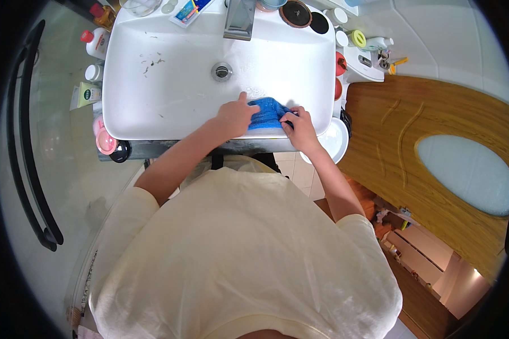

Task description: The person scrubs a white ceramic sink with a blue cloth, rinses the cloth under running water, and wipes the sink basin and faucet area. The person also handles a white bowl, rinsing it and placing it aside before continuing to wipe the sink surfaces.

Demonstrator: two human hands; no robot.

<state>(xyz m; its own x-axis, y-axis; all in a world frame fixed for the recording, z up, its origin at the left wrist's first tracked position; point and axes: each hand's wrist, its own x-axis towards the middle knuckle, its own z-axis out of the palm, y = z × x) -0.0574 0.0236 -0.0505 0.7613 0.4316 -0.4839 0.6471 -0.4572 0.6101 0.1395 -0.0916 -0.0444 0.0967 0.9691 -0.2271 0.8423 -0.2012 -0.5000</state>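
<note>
A wet-looking blue cloth [268, 112] lies bunched at the front right of the white washbasin [186, 101], against its front rim. My left hand [236, 116] holds the cloth's left end. One finger of it points away toward the back of the basin, and its lower fingers are hidden. At the cloth's right end, the bent fingers of my right hand [299, 127] pinch the fabric. Behind the cloth, the basin floor carries a wet patch with small bubbles. Farther back sit the metal drain [221, 72] and the faucet [240, 21].
Dark debris [152, 63] dots the basin's left side. A toothpaste tube [191, 12] and a dark round lid [296, 13] rest on the back ledge. Bottles [97, 43] line the left side. A white bowl [332, 142] stands beside my right forearm, near a wooden door [381, 123].
</note>
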